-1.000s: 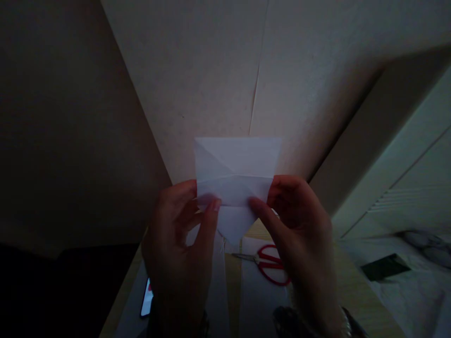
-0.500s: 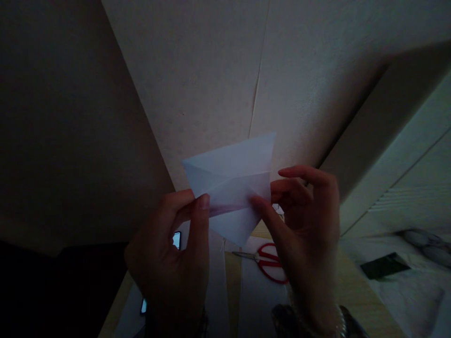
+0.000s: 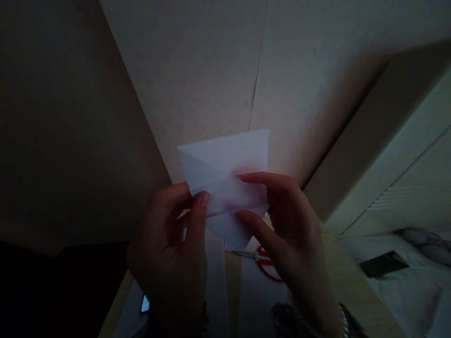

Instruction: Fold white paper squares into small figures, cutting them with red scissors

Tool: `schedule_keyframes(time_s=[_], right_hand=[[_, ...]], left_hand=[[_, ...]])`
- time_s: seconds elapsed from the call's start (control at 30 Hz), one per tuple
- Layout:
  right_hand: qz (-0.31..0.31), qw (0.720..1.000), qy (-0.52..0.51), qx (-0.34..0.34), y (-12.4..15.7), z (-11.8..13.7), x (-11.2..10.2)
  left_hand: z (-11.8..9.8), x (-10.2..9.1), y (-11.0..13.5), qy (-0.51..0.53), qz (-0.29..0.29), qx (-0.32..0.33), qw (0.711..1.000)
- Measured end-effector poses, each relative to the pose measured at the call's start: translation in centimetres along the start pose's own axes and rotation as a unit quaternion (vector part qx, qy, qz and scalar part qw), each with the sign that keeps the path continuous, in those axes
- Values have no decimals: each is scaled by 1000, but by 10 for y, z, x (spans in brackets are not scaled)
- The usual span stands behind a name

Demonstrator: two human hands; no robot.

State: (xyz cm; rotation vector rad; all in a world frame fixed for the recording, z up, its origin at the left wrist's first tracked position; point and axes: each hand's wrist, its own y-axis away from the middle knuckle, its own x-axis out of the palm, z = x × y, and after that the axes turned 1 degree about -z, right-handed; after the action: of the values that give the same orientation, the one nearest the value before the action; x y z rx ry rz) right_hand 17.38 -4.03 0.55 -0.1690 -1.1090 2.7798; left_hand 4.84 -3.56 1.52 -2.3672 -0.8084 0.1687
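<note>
A folded sheet of white paper (image 3: 225, 152) is held up in front of me, with creases running across it and a pointed lower end. My left hand (image 3: 176, 239) pinches its left edge, thumb on the near face and fingers behind. On the right side, my right hand (image 3: 289, 225) grips the paper, its index finger along the middle crease and its thumb lower on the near face. Below the paper lie scissors (image 3: 262, 260) with red handles, partly hidden by my right hand.
White paper sheets (image 3: 260, 295) cover part of the light wooden table (image 3: 345, 286). A phone (image 3: 144, 304) shows beside my left wrist. A pale wall (image 3: 204, 70) rises behind. At the right, a dark green flat item (image 3: 384, 264) lies on a light surface.
My right index finger has moved from beyond the paper's right edge onto its near face, and the thumb has slid slightly down and left. The paper has shifted a little left.
</note>
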Motion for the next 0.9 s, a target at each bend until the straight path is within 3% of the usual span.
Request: schedule_keyframes(time_s=[0.17,0.33,0.6,0.8,0.83,0.9], right_hand=[[4,1000,21,-14,-3,2,-2],[19,998,52,-10,-5,4,-2],[30,997,72,-9,-4,2,-2],[41,995,90,-20,-5,3,-3],[41,995,93,-22,-5,3,-3],[39,994,97,-29,-5,4,-2]], left_hand=[[-2,3,1,36,-24,34,998],[-1,3,2,6,-13,34,999],[-1,0,2,-57,22,117,991],[4,-3,-4,-96,33,215,971],[5,-4,-6,-98,20,258,961],[5,-7,-7,-125,45,254,958]])
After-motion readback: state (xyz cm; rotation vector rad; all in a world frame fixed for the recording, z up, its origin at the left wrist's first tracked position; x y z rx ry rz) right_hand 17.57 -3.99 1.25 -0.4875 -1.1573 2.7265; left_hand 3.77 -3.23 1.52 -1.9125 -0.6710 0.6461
